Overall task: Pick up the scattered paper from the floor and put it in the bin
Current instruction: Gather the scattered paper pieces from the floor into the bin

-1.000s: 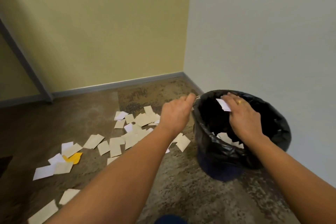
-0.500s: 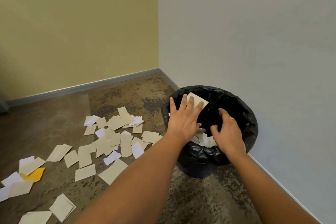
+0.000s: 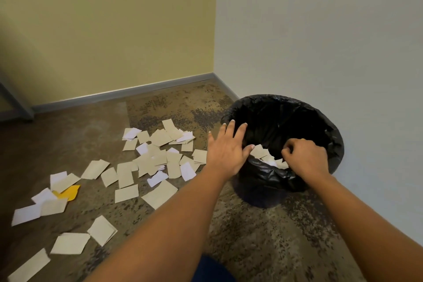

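A round bin [image 3: 325, 126] lined with a black bag stands near the right wall. Beige and white paper slips [image 3: 263, 152] lie inside it. My left hand [image 3: 226, 149] hovers at the bin's near-left rim, fingers spread, holding nothing. My right hand [image 3: 305, 158] is over the bin's near side with its fingers curled down towards the slips inside; I cannot tell whether it grips any. Several beige and white scattered papers [image 3: 158, 158] and one yellow paper [image 3: 67, 192] lie on the brown floor left of the bin.
The yellow wall [image 3: 109, 30] and the pale wall [image 3: 320, 30] meet in a corner behind the bin, with a grey baseboard [image 3: 123, 92] along the floor. A grey frame [image 3: 13, 101] stands at the far left. More slips [image 3: 68, 242] lie at the lower left.
The beige slip at my left hand's fingertips has dropped into the bin, and that hand is now spread and holds nothing. My right hand has curled its fingers inside the bin.
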`<state>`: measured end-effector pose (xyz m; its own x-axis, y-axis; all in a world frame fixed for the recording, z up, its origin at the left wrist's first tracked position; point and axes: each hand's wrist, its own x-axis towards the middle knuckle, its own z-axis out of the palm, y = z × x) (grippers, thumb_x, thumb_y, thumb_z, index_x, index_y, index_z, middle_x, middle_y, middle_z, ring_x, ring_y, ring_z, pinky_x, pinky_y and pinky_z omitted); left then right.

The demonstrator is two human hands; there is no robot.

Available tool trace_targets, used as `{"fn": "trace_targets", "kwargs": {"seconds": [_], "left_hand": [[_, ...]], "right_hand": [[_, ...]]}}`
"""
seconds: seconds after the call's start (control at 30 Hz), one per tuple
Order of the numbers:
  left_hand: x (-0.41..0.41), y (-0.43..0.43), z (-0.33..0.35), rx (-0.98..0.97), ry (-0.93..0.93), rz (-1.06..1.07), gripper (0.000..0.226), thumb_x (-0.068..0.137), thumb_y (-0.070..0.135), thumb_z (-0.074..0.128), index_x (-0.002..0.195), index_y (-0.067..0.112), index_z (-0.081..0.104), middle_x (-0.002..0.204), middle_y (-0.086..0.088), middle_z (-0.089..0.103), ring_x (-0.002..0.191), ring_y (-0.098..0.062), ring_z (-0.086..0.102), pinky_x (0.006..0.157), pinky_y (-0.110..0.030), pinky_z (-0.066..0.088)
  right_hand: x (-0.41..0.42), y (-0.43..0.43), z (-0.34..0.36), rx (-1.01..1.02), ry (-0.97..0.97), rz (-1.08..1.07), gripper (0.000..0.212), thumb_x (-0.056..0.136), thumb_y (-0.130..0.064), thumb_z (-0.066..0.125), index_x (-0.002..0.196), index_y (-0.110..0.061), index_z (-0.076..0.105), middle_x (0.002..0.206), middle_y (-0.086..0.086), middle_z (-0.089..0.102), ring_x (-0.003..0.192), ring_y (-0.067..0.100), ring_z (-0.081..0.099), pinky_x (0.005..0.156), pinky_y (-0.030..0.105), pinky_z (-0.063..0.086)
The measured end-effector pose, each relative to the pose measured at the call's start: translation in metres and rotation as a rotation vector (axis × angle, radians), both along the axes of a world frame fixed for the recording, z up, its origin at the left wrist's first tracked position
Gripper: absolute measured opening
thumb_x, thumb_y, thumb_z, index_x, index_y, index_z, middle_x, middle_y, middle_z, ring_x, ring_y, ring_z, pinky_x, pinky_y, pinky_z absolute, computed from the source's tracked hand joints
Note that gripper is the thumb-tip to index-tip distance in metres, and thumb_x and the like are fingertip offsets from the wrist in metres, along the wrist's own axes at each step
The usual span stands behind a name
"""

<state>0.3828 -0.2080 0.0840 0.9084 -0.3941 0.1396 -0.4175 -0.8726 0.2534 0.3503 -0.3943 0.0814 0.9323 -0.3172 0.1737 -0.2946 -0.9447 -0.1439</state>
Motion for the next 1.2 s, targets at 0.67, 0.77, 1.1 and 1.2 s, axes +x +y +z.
{"fn": "trace_targets", "kwargs": {"seconds": [0.67,0.77,1.1,1.2], "left_hand": [[-0.069,0.328,-0.168,-0.043,0.519,1.012,0.067,0.093,0.058,0.033,0.146,0.019,0.026,0.157,-0.011,0.014,0.143,-0.031,0.016,0.110,-0.056,0.021],[-0.081,0.362,-0.192,0.025,0.602,1.195,0.086,0.084,0.072,0.032,0.149,0.017,0.018,0.158,-0.016,0.003,0.144,-0.038,0.002,0.110,-0.063,0.014],[-0.075,0.388,-0.242,-0.091,0.680,1.292,0.096,0.074,0.082,0.032,0.149,0.032,-0.002,0.156,-0.022,-0.005,0.142,-0.047,-0.002,0.110,-0.066,0.002],[-0.054,0.353,-0.247,-0.035,0.624,1.049,0.095,0.075,0.081,0.030,0.148,0.034,-0.007,0.156,-0.020,-0.009,0.142,-0.046,-0.007,0.110,-0.064,0.000]], "right_hand": [[0.042,0.248,-0.112,0.000,0.361,0.759,0.031,0.090,-0.030,0.047,0.117,-0.020,0.059,0.120,0.005,0.061,0.112,0.024,0.052,0.090,0.038,0.042],[0.043,0.253,-0.148,-0.069,0.522,0.733,0.034,0.093,-0.034,0.044,0.124,-0.025,0.052,0.129,-0.002,0.054,0.122,0.020,0.045,0.105,0.044,0.031],[0.063,0.239,-0.208,0.070,0.557,0.594,0.036,0.096,-0.039,0.040,0.124,-0.021,0.054,0.130,0.003,0.052,0.123,0.021,0.043,0.108,0.046,0.024],[0.069,0.235,-0.218,0.092,0.542,0.561,0.037,0.096,-0.040,0.041,0.123,-0.019,0.054,0.132,0.004,0.051,0.125,0.022,0.042,0.108,0.049,0.025]]}}
